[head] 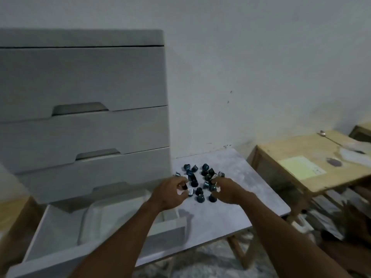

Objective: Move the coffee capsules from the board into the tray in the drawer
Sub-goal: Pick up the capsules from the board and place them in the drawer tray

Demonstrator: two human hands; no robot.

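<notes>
While the coffee capsules (197, 180) sit in a loose dark heap on the pale board (241, 177), both hands are in among them. Left hand (170, 194) curls over the near-left of the pile, fingers pinched around what looks like 1 or 2 capsules; right hand (228, 190) has its fingers bent down onto the right side of the heap, though whether it has anything gripped I cannot tell through the blur. Judging by their size, these will be light, stiff little cups, smooth-sided and prone to roll or skitter, so taking them by the flared rim or scooping several into a cupped palm should serve best. Just left and below, the drawer (60, 233) stands pulled open with the pale tray (88, 227) lying in it, seemingly bare, so nothing appears moved yet. Watch the drawer's near corner wall between board and tray: the hand must lift over it. Open room lies right of the heap, and the board's front edge is close enough for a stray capsule to roll off.
</notes>
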